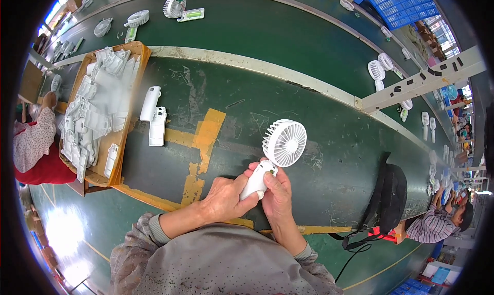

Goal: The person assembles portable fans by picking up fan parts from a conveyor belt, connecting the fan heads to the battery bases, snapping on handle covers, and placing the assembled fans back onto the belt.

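Observation:
A white handheld fan [286,144] is held over the near edge of the green bench, its round grille up and its handle slanting down toward me. My left hand [225,196] is closed around the lower handle from the left. My right hand [278,188] grips the handle's upper part, with the thumb pressed on its front just under the fan head. A small dark opening shows near that thumb. To the left lie a white handle cover [150,103] and, touching it, a white handle shell with cutouts [157,127].
A cardboard tray [135,74] heaped with white plastic shells stands at the left. A black bag [389,197] lies at the right. Beyond a pale rail [247,63], a green conveyor carries fans and fan parts. People work at far left and far right.

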Available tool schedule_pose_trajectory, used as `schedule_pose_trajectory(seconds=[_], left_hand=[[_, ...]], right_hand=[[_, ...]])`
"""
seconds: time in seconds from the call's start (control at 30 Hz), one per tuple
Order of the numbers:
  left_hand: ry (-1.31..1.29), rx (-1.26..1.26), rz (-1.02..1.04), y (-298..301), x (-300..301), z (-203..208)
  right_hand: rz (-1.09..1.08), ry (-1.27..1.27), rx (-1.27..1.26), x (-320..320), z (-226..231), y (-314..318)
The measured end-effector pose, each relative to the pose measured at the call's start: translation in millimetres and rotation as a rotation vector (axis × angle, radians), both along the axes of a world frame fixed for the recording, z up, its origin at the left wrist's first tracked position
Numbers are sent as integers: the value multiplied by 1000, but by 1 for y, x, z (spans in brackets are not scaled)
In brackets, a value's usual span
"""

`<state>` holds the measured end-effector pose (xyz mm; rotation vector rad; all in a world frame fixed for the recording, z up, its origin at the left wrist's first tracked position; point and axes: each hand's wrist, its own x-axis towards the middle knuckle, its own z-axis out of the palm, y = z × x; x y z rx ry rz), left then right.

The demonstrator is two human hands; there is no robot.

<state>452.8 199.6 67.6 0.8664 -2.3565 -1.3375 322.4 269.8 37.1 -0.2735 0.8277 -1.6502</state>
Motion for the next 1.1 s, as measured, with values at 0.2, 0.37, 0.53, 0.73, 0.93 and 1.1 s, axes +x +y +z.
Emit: schedule_pose_trajectory(seconds=[0.2,0.37,0.53,0.73,0.93,1.1], left_hand=[[69,313,123,-28,-2,3],[305,-356,214,-107,-36,8],[186,-882,289,-195,-93,8],[-174,-805,261,-278,-136,-28],[-17,-1037,877,-393,-91,-14],[-221,-373,1163,-448,-51,-15]], right_hand=[[-10,156,71,-3,4,-17],[80,502,160,-16,-10,-17],[98,575,183,-17,-16,-19],[134,606,188,-17,-17,-22],[122,579,203,-19,-13,-24],[116,575,230,-18,-13,-25]])
